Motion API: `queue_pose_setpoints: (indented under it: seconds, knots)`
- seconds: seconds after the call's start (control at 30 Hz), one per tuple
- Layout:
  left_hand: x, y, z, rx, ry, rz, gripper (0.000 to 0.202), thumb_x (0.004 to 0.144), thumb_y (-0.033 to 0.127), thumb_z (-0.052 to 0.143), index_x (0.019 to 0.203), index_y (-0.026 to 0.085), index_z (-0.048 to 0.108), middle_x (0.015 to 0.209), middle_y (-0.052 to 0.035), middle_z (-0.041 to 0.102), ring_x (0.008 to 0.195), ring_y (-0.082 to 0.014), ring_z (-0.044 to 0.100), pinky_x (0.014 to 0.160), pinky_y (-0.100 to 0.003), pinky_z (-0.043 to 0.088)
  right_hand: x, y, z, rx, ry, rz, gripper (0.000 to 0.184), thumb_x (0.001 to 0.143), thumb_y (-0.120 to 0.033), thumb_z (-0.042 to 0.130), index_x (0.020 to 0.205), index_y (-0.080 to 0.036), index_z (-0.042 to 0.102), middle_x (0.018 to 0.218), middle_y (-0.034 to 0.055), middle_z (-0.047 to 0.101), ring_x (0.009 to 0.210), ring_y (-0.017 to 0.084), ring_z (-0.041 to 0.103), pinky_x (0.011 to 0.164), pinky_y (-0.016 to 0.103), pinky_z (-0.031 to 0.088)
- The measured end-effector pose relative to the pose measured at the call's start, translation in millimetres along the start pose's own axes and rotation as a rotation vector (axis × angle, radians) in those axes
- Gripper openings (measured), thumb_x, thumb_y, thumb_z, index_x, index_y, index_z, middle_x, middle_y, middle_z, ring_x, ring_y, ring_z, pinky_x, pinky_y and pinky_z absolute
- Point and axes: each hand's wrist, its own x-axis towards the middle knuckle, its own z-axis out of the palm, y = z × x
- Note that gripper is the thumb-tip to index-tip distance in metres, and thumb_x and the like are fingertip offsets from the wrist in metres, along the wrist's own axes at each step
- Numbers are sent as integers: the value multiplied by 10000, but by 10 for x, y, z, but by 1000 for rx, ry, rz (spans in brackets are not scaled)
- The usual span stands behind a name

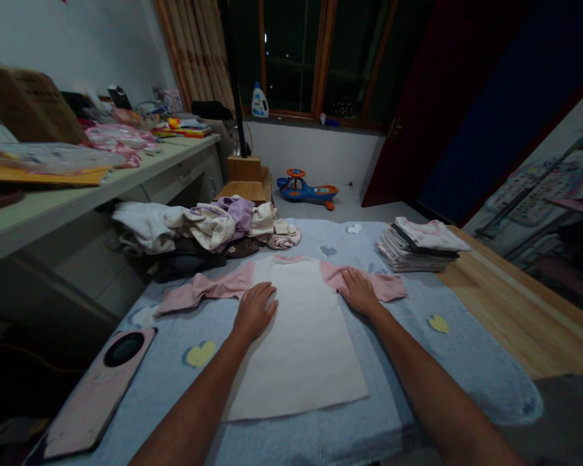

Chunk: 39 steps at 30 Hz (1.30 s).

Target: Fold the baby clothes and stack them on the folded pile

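A small white shirt with pink sleeves (298, 330) lies spread flat, front down, on a light blue blanket (418, 336) with heart shapes. My left hand (254, 310) rests flat on the shirt's left shoulder, fingers stretched out, next to the left pink sleeve (204, 289). My right hand (358, 291) lies flat on the right shoulder where the right pink sleeve (381, 285) begins. Both hands hold nothing.
A heap of unfolded clothes (199, 230) lies at the blanket's far left. A stack of folded clothes (420, 246) sits at the far right. A phone in a pink case (102, 388) lies near left. Wooden surface (515, 310) on the right; a cluttered desk (78, 181) on the left.
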Motion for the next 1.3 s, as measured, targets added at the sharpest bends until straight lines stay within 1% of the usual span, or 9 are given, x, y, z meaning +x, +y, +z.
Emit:
queue_pose_setpoints:
  seconds: [0.07, 0.17, 0.3, 0.43, 0.53, 0.67, 0.9, 1.13, 1.3]
  knots:
    - [-1, -2, 5, 1, -3, -2, 322, 892, 276, 532, 1182, 184, 636, 1335, -120, 615, 1276, -273, 528, 1091, -481, 393, -14, 55, -10, -10, -66, 81, 636, 945, -480, 455, 1477, -141, 376, 1578, 164, 308, 1452, 298, 247, 1147, 457, 196]
    - [1, -7, 20, -1, -2, -6, 320, 893, 276, 529, 1181, 186, 637, 1341, -118, 611, 1281, -275, 524, 1091, -483, 393, 58, 19, -71, 1, -82, 167, 614, 917, -487, 495, 1403, -113, 469, 1509, 212, 399, 1393, 349, 346, 1106, 491, 261]
    - [3, -16, 32, -4, 11, -4, 318, 891, 282, 529, 1175, 193, 640, 1336, -116, 615, 1277, -275, 527, 1090, -486, 394, 200, -226, -100, 39, -14, 37, 393, 971, -276, 377, 1271, -112, 571, 1368, 179, 558, 1278, 249, 486, 1075, 363, 316]
    - [-6, -24, 33, -10, 11, -3, 325, 894, 288, 522, 1181, 189, 638, 1335, -118, 616, 1276, -273, 529, 1088, -482, 398, 202, -357, -17, 49, 5, -35, 450, 993, -316, 366, 1402, -150, 457, 1510, 138, 432, 1360, 231, 403, 1079, 341, 307]
    - [-13, -28, 37, -16, 16, 6, 322, 896, 285, 520, 1184, 194, 634, 1342, -113, 612, 1278, -271, 526, 1088, -483, 397, 176, -252, 10, -16, 34, 17, 495, 991, -391, 391, 1418, -146, 442, 1510, 157, 424, 1355, 268, 401, 1067, 374, 307]
    - [-9, -23, 34, -18, 16, -1, 316, 892, 281, 531, 1182, 203, 632, 1342, -109, 611, 1279, -273, 524, 1090, -489, 390, 235, 3, -67, -85, 55, 104, 369, 1006, -303, 348, 1204, -125, 604, 1279, 174, 615, 1202, 244, 520, 1028, 342, 314]
    - [1, -2, 7, -29, 14, -5, 309, 881, 260, 548, 1168, 189, 637, 1327, -117, 616, 1268, -271, 531, 1086, -481, 396, 354, 272, -237, -153, 74, 223, 254, 961, -309, 478, 1008, -128, 651, 1134, 197, 661, 1138, 309, 547, 1008, 454, 279]
    - [1, 6, 6, -38, 24, -14, 300, 875, 259, 556, 1159, 212, 640, 1317, -106, 625, 1263, -262, 532, 1085, -483, 395, 301, 346, -303, -154, 65, 187, 229, 993, -315, 442, 1109, -176, 583, 1002, 111, 699, 889, 218, 636, 747, 300, 355]
    - [2, 4, 5, -34, 12, -16, 308, 880, 263, 550, 1169, 199, 638, 1330, -110, 616, 1272, -268, 526, 1090, -482, 393, 233, 299, -315, -204, 134, 202, 230, 966, -160, 413, 1110, -150, 593, 1078, 162, 651, 991, 259, 585, 804, 338, 351]
